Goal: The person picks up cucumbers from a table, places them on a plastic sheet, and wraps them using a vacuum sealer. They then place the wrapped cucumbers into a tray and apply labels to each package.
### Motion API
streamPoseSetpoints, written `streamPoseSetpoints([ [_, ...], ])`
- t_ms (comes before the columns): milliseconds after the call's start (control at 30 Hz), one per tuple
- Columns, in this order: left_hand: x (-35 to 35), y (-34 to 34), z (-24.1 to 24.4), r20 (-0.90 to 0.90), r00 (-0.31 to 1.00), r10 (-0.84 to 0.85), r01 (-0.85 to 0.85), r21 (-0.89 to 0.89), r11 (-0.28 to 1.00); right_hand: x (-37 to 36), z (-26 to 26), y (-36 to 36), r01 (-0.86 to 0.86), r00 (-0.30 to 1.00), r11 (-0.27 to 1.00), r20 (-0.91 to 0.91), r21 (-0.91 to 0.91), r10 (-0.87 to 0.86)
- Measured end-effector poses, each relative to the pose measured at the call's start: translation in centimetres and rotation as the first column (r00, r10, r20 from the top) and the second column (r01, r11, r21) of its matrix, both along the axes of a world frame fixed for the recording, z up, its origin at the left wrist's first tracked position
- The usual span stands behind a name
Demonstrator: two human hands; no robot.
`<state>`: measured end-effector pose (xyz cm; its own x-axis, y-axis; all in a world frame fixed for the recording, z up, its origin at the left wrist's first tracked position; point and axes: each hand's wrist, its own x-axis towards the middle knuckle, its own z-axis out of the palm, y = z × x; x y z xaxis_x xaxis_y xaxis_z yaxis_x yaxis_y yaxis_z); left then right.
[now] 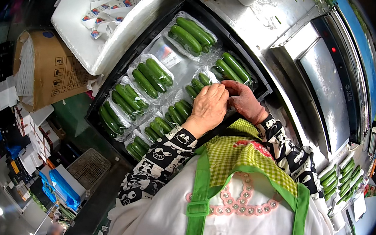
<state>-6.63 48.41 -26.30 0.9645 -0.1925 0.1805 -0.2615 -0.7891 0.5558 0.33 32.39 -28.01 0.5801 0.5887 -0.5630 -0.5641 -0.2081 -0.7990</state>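
Note:
A black crate before me holds several plastic-wrapped trays of small cucumbers. My bare left hand lies over the near end of one cucumber pack, its fingers together; its palm side is hidden. Just right of it, touching or nearly so, is my right hand in a pinkish glove, fingers bent; whether it grips anything cannot be seen. A wrapped pack lies beyond the right hand, another pack near the crate's far end. A printed label shows between packs on the left.
A white foam box with label strips stands left of the crate, with a cardboard box nearer me. At the right is a metal wrapping machine. More cucumber trays lie at the lower right; a plastic basket is lower left.

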Motion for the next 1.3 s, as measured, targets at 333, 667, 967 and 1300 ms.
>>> streamPoseSetpoints([
  [333, 0.7, -0.2, 0.1, -0.063, 0.998, -0.031, 0.04, 0.136, 0.99, -0.9, -2.2, -0.2, 0.154, 0.985, 0.988, 0.082, -0.031, -0.152],
  [667, 1.1, -0.6, -0.2, -0.138, 0.99, -0.012, 0.028, 0.11, 0.994, -0.9, -2.5, -0.9, 0.268, 0.961, 0.963, -0.067, 0.008, -0.267],
  [967, 0.5, -0.8, -2.4, -0.18, 0.982, 0.054, -0.048, 0.041, 0.998, -1.3, 4.9, 3.0, -0.321, 0.576, 0.568, 0.32, -0.757, 0.752],
  [1300, 0.4, -0.7, -2.9, -0.152, 0.988, -0.011, 0.012, 0.004, 1.0, 5.1, 1.1, 4.4, -0.038, 0.155, 0.755, 0.743, -0.654, 0.651],
])
